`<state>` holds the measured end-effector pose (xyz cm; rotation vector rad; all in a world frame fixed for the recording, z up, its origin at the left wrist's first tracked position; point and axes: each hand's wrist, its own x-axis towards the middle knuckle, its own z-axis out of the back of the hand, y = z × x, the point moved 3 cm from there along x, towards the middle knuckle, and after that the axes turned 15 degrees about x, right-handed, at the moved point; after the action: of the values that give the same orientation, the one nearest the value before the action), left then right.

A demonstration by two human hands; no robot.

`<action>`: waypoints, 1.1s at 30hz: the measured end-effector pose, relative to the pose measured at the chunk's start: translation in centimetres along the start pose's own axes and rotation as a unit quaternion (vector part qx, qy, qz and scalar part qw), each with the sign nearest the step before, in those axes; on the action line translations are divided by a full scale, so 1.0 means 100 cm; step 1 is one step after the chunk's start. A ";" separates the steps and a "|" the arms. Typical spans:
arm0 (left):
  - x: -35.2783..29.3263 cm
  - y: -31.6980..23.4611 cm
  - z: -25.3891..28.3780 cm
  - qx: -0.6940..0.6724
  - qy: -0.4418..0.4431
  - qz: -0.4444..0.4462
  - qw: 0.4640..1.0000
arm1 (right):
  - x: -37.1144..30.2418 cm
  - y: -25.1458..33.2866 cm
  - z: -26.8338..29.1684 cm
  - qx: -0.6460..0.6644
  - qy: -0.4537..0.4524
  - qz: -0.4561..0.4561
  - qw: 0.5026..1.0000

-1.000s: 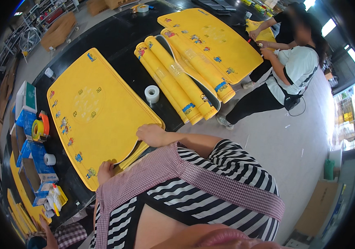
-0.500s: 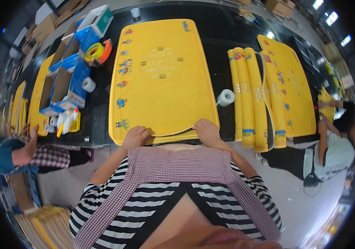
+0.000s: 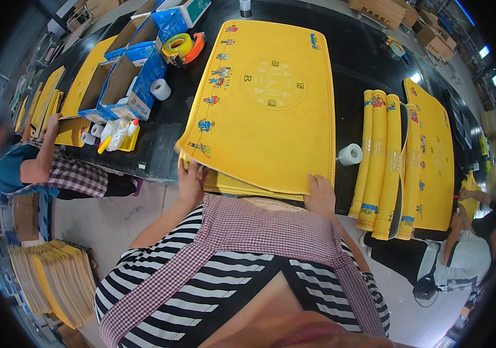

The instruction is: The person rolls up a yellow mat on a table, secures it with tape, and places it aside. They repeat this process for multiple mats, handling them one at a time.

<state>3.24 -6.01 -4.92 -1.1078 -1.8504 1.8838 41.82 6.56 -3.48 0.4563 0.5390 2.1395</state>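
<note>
A large yellow mat [image 3: 242, 133] with small cartoon figures down its left side and a printed circle lies on top of more yellow mats [image 3: 239, 187]. Its near left corner is lifted, and the tip is blurred. Just below that corner, my left hand [image 3: 191, 184] has its fingers bent up at the edge, the fingertips partly covered. On the right, my right hand [image 3: 321, 196] is closed on the near edge of the top mat, close to its corner. The raised edge slopes down from my left hand to my right.
Rolled yellow mats [image 3: 381, 162] and a white roll [image 3: 350, 154] lie to the right. On the left stand blue cardboard boxes [image 3: 149, 87], a tape dispenser [image 3: 183, 47] and white bottles [image 3: 121, 132]. Co-workers work on either side. A stack of mats [image 3: 56, 278] sits lower left.
The near left corner of the top mat has risen, and the mat is turned slightly. My left hand has shifted beneath the corner. The whole view has swung leftward.
</note>
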 end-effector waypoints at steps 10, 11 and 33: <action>-0.004 -0.002 -0.018 0.062 0.042 0.112 0.991 | 0.003 0.004 0.003 -0.048 0.040 0.001 0.998; 0.000 -0.006 -0.020 0.103 0.023 0.096 0.990 | 0.002 0.002 0.001 -0.048 0.038 0.002 0.998; -0.030 -0.112 -0.241 0.478 0.603 -0.218 0.600 | 0.061 0.079 0.000 0.809 0.010 -0.229 0.541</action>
<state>18.06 11.11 9.31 -0.8958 -0.1550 0.9355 33.20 7.33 1.44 1.0425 2.2990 0.5180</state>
